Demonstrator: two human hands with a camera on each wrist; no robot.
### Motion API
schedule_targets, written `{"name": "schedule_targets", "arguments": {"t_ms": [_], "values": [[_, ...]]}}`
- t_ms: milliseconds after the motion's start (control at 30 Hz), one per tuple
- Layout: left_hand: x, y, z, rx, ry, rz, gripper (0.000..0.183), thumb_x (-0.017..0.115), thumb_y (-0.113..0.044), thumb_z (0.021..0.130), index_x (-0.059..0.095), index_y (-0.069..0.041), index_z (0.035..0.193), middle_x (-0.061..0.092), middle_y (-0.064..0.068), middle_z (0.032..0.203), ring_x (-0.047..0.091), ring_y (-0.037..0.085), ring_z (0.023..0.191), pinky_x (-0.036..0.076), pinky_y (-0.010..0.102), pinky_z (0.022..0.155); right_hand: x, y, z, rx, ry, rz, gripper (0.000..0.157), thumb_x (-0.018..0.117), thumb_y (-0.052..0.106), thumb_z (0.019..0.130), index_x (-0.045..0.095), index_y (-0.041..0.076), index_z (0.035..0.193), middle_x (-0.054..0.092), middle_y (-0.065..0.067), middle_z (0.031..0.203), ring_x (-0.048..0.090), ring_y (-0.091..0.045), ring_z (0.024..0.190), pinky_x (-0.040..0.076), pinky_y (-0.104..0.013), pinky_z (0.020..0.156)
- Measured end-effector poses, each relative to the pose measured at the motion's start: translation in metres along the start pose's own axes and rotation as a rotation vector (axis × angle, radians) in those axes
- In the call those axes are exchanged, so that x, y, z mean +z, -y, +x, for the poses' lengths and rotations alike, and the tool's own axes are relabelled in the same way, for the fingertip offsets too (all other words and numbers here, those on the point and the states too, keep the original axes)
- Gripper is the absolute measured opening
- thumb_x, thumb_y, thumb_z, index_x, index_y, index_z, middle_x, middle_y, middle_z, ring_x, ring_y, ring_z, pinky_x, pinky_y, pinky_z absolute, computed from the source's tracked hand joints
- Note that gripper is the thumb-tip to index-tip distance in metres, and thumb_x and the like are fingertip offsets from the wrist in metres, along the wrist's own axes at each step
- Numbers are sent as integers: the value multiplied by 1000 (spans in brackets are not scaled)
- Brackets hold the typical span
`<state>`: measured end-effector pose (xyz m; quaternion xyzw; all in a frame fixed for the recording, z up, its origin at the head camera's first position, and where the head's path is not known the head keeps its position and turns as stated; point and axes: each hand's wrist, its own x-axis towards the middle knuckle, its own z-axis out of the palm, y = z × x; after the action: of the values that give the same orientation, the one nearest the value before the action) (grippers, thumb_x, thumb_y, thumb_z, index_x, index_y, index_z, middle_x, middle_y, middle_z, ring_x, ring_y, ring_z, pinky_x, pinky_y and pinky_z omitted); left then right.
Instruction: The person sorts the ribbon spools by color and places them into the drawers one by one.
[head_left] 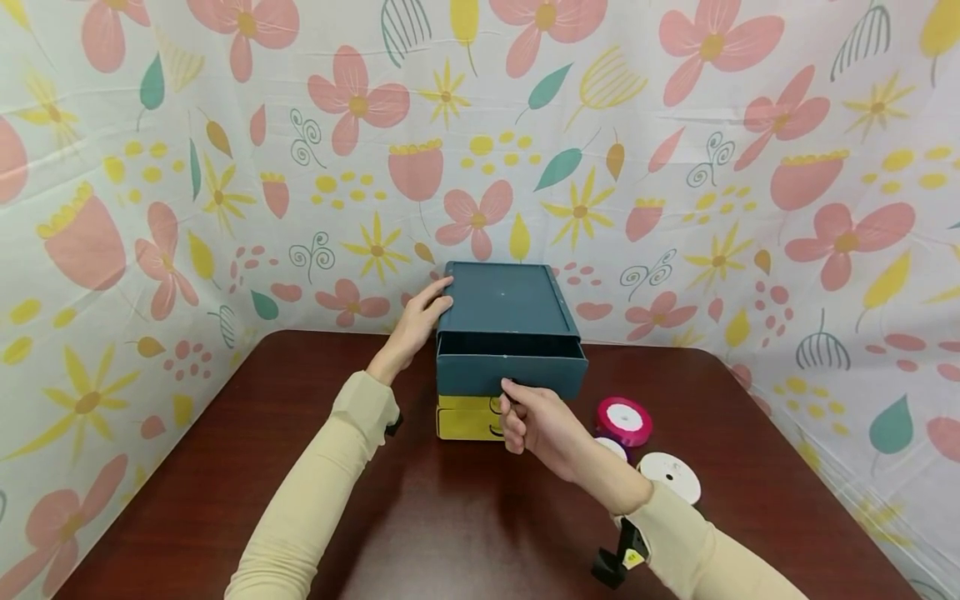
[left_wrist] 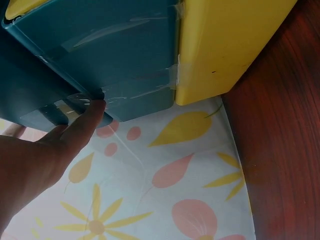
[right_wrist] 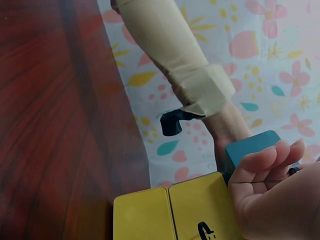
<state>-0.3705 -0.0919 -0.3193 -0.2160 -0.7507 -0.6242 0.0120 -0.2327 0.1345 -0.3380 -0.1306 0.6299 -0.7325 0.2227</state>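
Observation:
A small drawer cabinet (head_left: 506,296) stands on the table, its upper part dark teal and its lower part yellow (head_left: 467,423). The teal top drawer (head_left: 472,375) is pulled partway out, with a dark gap behind its front. Against the cabinet's upper left edge lies my left hand (head_left: 411,327), fingers extended; its thumb presses the teal side in the left wrist view. My right hand (head_left: 546,427) pinches the drawer's small dark handle at the front, fingers curled. Those fingers mostly hide the handle, though a dark bit of it (right_wrist: 294,171) shows in the right wrist view.
Right of the cabinet lie a pink ribbon spool (head_left: 624,421), a white spool (head_left: 671,477) and another spool (head_left: 611,447) partly behind my right forearm. A flower-printed cloth (head_left: 480,125) hangs behind and beside the dark red-brown table (head_left: 322,392). Clear tape (left_wrist: 175,72) crosses the cabinet's side.

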Motion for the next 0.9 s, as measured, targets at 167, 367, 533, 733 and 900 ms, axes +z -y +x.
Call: {"name": "schedule_targets", "arguments": {"t_ms": [167, 367, 533, 733, 900], "values": [[1, 4, 1, 18, -20, 23, 51, 45, -37, 102, 36, -25, 151, 25, 1, 160, 31, 24, 144, 30, 49, 116, 3, -1, -6, 8, 8, -8, 39, 45, 42, 101, 55, 13, 77, 47, 4, 54, 44, -11, 52, 42, -24, 56], [1, 4, 1, 27, -19, 30, 51, 45, -37, 102, 35, -24, 151, 25, 2, 160, 33, 25, 143, 32, 50, 114, 7, -2, -14, 0, 37, -15, 40, 44, 43, 101, 55, 13, 77, 48, 4, 54, 46, -10, 53, 43, -23, 57], [0, 4, 1, 24, -23, 37, 51, 45, -37, 102, 35, -25, 151, 24, 2, 160, 35, 26, 140, 34, 49, 111, 11, -2, -23, -2, 73, -14, 40, 43, 42, 102, 56, 13, 78, 50, 4, 54, 48, -9, 53, 44, -22, 58], [1, 3, 1, 24, -24, 55, 51, 44, -38, 102, 35, -25, 151, 24, 2, 160, 30, 25, 144, 30, 50, 115, 16, -2, -33, 17, 75, -12, 40, 44, 43, 101, 57, 14, 77, 51, 5, 53, 49, -9, 53, 44, -22, 57], [1, 3, 1, 24, -25, 57, 51, 43, -38, 103, 35, -24, 151, 24, 2, 160, 28, 26, 145, 29, 50, 116, 17, -4, -39, 20, 85, -5, 40, 44, 43, 101, 57, 14, 76, 50, 6, 53, 48, -9, 53, 44, -23, 56]]}}
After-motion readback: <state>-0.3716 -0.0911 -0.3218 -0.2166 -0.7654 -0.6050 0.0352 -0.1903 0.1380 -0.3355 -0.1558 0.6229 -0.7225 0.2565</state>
